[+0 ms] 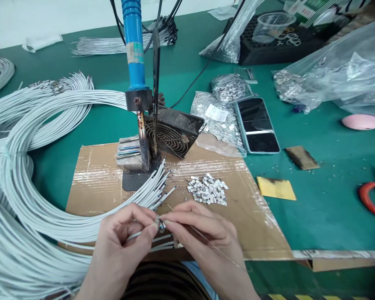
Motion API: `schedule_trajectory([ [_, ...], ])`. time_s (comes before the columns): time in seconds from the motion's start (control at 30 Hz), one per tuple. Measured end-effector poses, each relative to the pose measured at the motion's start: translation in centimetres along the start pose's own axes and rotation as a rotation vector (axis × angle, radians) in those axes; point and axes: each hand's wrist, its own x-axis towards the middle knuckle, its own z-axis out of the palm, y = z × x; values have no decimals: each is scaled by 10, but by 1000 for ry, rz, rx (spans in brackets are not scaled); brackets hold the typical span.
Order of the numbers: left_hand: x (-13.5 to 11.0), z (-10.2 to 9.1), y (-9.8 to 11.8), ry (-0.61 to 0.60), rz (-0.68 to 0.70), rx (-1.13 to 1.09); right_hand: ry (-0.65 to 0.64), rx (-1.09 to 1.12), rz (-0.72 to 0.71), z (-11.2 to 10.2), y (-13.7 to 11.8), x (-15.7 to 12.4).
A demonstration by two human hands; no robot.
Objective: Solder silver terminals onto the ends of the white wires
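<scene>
My left hand point(121, 241) pinches the end of a white cable point(134, 235) between thumb and forefinger. At the tip of that cable sits a small white-and-metal connector point(161, 226), which the fingertips of my right hand point(206, 233) also pinch. A thin, solder-like wire point(217, 249) runs across my right hand and pokes out past its fingers. Beyond the hands lies a fan of cable ends point(156, 189), part of a large coil of white cables point(12, 166). A pile of small white-and-metal connectors point(208, 189) rests on the cardboard point(253, 225). My fingers partly hide the joined ends.
A blue-handled soldering iron point(134, 62) stands upright, tip down, beside a black fan point(171, 133). Behind are a phone point(258, 125) and bags of small parts point(217, 114). On the right lie a yellow sponge point(276, 188) and red-handled scissors point(371, 200).
</scene>
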Motion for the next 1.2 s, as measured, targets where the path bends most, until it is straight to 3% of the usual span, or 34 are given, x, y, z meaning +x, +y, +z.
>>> schedule_trajectory([
  [0.3, 8, -7, -2, -91, 52, 45, 38, -148, -58, 1, -1, -1],
  [0.53, 15, -4, 0, -18, 82, 88, 57, -258, 44, -5, 3, -7],
  [0.67, 22, -2, 1, 43, 95, 84, 74, -317, 10, -5, 1, -2],
  [0.83, 29, 1, 6, 96, 112, 57, 69, -230, -34, 3, -6, 12],
  [1.07, 36, 5, 16, 149, 98, 8, 120, -94, 165, 16, -12, 17],
  [1.2, 41, 8, 23, 172, 106, 10, 122, -89, 187, 15, -10, 22],
])
